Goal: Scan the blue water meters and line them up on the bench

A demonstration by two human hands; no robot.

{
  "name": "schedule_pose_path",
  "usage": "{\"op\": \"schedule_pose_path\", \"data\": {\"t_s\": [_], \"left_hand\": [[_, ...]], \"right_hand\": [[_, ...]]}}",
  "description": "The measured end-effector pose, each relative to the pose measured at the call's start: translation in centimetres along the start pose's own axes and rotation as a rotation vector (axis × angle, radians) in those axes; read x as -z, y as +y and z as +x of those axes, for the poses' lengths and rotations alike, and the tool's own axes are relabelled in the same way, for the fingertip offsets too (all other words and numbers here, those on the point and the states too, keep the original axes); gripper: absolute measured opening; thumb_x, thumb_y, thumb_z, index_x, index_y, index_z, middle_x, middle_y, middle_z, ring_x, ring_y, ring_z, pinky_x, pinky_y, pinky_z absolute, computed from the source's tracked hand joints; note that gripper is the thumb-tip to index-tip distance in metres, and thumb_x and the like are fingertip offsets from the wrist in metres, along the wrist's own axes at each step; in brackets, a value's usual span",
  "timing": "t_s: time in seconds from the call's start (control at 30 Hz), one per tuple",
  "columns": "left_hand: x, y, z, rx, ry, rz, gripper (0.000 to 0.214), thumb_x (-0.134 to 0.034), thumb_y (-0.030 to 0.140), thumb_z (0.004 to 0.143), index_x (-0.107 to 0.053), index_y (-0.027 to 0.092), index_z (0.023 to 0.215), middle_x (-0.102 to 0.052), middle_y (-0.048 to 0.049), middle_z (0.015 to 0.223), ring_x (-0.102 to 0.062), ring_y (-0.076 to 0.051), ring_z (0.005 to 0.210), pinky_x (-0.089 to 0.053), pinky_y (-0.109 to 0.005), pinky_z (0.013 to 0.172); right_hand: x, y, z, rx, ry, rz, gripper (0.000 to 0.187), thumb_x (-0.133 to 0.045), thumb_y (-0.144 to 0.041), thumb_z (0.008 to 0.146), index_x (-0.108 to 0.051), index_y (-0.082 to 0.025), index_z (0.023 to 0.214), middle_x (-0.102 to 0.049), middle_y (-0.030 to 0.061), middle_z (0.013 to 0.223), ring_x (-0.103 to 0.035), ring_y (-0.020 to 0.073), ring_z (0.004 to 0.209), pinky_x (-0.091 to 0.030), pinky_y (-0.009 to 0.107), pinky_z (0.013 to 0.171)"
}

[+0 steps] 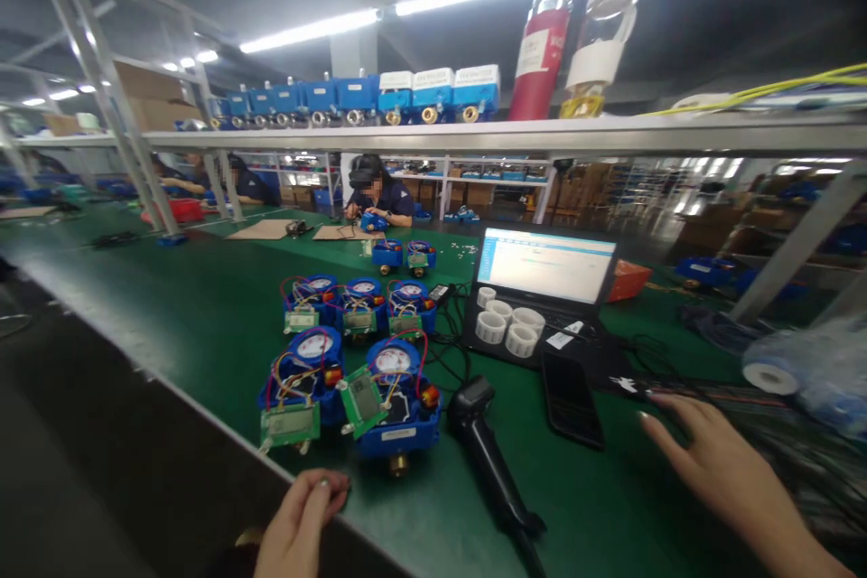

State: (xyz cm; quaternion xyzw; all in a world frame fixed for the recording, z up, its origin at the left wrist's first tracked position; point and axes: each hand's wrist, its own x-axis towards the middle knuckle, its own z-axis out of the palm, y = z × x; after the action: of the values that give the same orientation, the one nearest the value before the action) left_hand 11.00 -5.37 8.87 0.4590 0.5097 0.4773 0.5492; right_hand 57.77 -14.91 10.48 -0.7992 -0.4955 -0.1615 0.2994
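Observation:
My left hand (304, 519) is at the front edge of the table, its fingers pressed together; what they hold, if anything, I cannot make out. Just beyond it sit opened blue water meters, one with a tilted green circuit board (364, 402) and a brass fitting, another blue meter (315, 346) to its left. Loose wires and small displays hang on them. On the right, my right hand (724, 461) is stretched out, thumb and fingers apart, near a small black-and-white item (631, 385) and a bundle of dark wires (778, 433). A black phone (573, 402) lies left of that hand.
A black barcode scanner (491, 456) lies between my hands. Behind it stands a laptop (545, 266) with white label rolls (521, 340) on it. Overhead, a shelf (433, 138) carries boxed meters and two bottles. A co-worker (383, 191) sits across the table.

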Motion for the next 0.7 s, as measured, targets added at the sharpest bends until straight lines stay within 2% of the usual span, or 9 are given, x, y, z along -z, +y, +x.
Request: {"op": "schedule_pose_path", "data": {"t_s": [0.1,0.17,0.27,0.4,0.5,0.57,0.63,0.7], "left_hand": [[-0.6,0.8,-0.7,-0.07,0.026,0.046,0.061,-0.059,0.074,0.06,-0.062,0.014,0.073,-0.064,-0.0086,0.082,-0.062,-0.024,0.088,-0.051,-0.03,0.087],[-0.7,0.8,-0.8,-0.089,0.003,0.074,0.059,-0.055,0.072,0.065,-0.06,0.014,0.074,-0.062,-0.0086,0.082,-0.061,-0.023,0.087,-0.05,-0.031,0.087],[-0.6,0.8,-1.0,-0.098,-0.046,0.106,0.053,-0.051,0.067,0.071,-0.058,0.015,0.076,-0.061,-0.0084,0.084,-0.06,-0.023,0.088,-0.048,-0.032,0.087],[-0.3,0.8,-1.2,-0.101,-0.085,0.129,0.048,-0.049,0.063,0.073,-0.057,0.016,0.077,-0.061,-0.0085,0.085,-0.059,-0.024,0.089,-0.046,-0.033,0.087],[-0.1,0.3,-0.9,-0.103,-0.114,0.139,0.046,-0.046,0.061,0.076,-0.055,0.016,0.079,-0.06,-0.0088,0.089,-0.057,-0.024,0.091,-0.044,-0.036,0.088],[0.0,-0.3,-0.6,-0.115,-0.133,0.145,0.045,-0.045,0.06,0.079,-0.054,0.016,0.08,-0.06,-0.0086,0.09,-0.056,-0.024,0.093,-0.042,-0.037,0.089],[0.2,-0.9,-0.4,-0.13,-0.142,0.153,0.043,-0.044,0.059,0.08,-0.054,0.016,0.082,-0.06,-0.0083,0.09,-0.056,-0.024,0.093,-0.041,-0.038,0.09],[0.3,-1.3,-0.2,-0.138,-0.142,0.157,0.042,-0.044,0.057,0.081,-0.053,0.016,0.082,-0.059,-0.008,0.089,-0.056,-0.024,0.092,-0.041,-0.037,0.088]], "right_hand": [[0.0,-8.8,-3.7,-0.021,-0.226,0.213,0.049,-0.037,-0.066,0.076,-0.06,-0.025,0.091,-0.064,0.0094,0.094,-0.061,0.0288,0.083,-0.052,0.04,0.073],[-0.5,-13.7,-6.8,-0.007,-0.359,0.236,0.048,-0.036,-0.068,0.077,-0.057,-0.027,0.092,-0.065,0.0082,0.089,-0.063,0.028,0.076,-0.053,0.039,0.064],[-1.9,-18.3,-9.9,0.056,-0.395,0.155,0.054,-0.047,-0.064,0.074,-0.05,-0.022,0.108,-0.062,0.0122,0.101,-0.062,0.0315,0.086,-0.053,0.044,0.072],[-2.9,-20.3,-9.8,0.075,-0.521,0.007,0.072,-0.052,-0.043,0.077,-0.03,-0.006,0.134,-0.054,0.0199,0.119,-0.059,0.0335,0.097,-0.05,0.046,0.083],[-2.2,-20.7,-8.5,0.063,-0.636,-0.055,0.065,-0.046,-0.023,0.081,-0.025,-0.001,0.139,-0.051,0.0203,0.124,-0.055,0.0302,0.106,-0.046,0.042,0.091],[-1.5,-21.1,-7.8,0.023,-0.656,-0.112,0.061,-0.042,-0.013,0.08,-0.027,-0.001,0.138,-0.049,0.0198,0.126,-0.054,0.0285,0.108,-0.045,0.04,0.092],[-1.0,-21.8,-7.3,-0.006,-0.646,-0.172,0.061,-0.042,-0.01,0.082,-0.026,-0.001,0.139,-0.048,0.0194,0.125,-0.052,0.0291,0.109,-0.044,0.041,0.091],[-0.9,-22.4,-6.7,-0.015,-0.64,-0.197,0.063,-0.046,-0.017,0.086,-0.022,0.001,0.141,-0.048,0.0197,0.124,-0.05,0.0314,0.11,-0.044,0.042,0.091]]}}
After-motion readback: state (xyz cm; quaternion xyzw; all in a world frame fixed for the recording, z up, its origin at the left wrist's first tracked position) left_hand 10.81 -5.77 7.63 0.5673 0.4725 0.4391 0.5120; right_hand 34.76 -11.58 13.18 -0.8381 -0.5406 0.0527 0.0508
